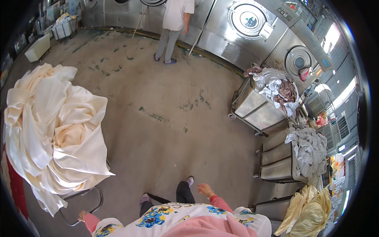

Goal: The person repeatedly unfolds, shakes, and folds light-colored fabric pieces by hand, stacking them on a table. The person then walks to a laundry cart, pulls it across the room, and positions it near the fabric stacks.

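Low on the left, my left hand (82,216) is beside the bent metal tube frame (99,204) of a cart or stand; whether it touches the tube I cannot tell. A large heap of cream satin cloth (71,118) is piled above that frame. My right hand (205,189) hangs over the floor near my foot, its fingers loosely apart and holding nothing. Pink sleeves cover both forearms.
A person (177,17) stands by the industrial machines (248,22). Along the right side are a wheeled cart (254,109) of grey and brown cloth, another (278,163) of grey cloth, and yellow cloth (311,210). A white tub (38,49) stands far left.
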`<state>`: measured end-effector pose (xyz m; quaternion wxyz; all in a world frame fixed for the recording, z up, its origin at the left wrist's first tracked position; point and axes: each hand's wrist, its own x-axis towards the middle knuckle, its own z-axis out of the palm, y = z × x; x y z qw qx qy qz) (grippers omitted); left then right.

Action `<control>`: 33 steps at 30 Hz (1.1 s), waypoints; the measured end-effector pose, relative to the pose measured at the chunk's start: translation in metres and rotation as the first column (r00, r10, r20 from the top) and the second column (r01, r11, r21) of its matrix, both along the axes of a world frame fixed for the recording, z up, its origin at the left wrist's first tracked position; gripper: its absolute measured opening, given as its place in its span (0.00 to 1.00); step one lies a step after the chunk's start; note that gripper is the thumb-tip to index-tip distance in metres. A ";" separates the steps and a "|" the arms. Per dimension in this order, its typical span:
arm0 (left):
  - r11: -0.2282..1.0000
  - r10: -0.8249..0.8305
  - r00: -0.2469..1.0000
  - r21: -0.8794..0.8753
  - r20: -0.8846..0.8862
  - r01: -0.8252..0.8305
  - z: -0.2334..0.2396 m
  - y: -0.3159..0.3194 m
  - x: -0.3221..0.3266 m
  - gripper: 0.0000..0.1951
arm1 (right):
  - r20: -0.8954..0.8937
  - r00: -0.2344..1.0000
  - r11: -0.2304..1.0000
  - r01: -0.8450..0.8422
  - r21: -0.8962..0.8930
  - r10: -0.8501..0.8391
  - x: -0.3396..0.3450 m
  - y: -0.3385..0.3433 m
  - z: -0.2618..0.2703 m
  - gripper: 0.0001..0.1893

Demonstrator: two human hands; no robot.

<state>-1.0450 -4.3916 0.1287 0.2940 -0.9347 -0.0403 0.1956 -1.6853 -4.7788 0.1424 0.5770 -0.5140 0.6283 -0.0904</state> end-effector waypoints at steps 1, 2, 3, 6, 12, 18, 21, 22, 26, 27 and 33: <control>1.000 0.009 1.000 0.007 -0.003 -0.009 0.003 -0.011 -0.010 0.14 | 0.031 1.000 1.000 -0.002 -0.026 0.003 0.002 -0.015 0.002 0.12; 1.000 0.018 1.000 0.015 -0.007 -0.018 0.006 -0.024 -0.020 0.14 | 0.065 0.997 1.000 0.030 0.001 -0.030 0.002 -0.031 -0.002 0.12; 1.000 0.020 1.000 0.022 -0.017 -0.019 0.006 -0.039 -0.030 0.14 | 0.092 0.993 0.997 0.069 0.031 -0.072 -0.006 -0.041 -0.006 0.12; 0.998 0.033 0.999 0.052 -0.043 -0.031 0.009 -0.082 -0.064 0.14 | 0.122 0.966 0.973 0.222 0.069 -0.229 -0.043 -0.055 -0.021 0.11; 0.993 0.090 0.988 0.090 -0.128 -0.079 0.007 -0.155 -0.143 0.13 | 0.157 0.916 0.929 0.364 0.070 -0.370 -0.128 -0.119 -0.018 0.12; 0.980 0.165 0.986 -0.114 0.006 -0.163 0.011 -0.251 -0.215 0.11 | 0.028 0.972 0.972 0.233 -0.038 -0.233 -0.185 -0.236 -0.020 0.12; 0.945 0.319 0.921 -0.147 0.222 -0.292 -0.009 -0.297 -0.229 0.08 | 0.050 0.985 0.975 0.169 -0.142 -0.163 -0.178 -0.325 -0.024 0.11; 0.952 0.304 0.928 -0.098 0.215 -0.289 -0.007 -0.290 -0.224 0.08 | 0.061 0.991 0.983 0.127 -0.131 -0.120 -0.156 -0.353 -0.023 0.11; 0.941 0.337 0.936 -0.035 0.105 -0.335 0.013 -0.310 -0.237 0.14 | 0.173 0.985 0.999 -0.021 -0.034 0.027 -0.090 -0.441 -0.020 0.09; 0.925 0.380 0.923 -0.049 0.062 -0.377 0.018 -0.330 -0.246 0.14 | 0.168 0.985 0.999 -0.032 -0.007 0.032 -0.094 -0.459 -0.026 0.09; 0.903 0.428 0.904 0.034 -0.010 -0.428 0.095 -0.434 -0.243 0.14 | 0.045 0.874 0.875 -0.484 0.008 0.484 -0.102 -0.540 -0.053 0.10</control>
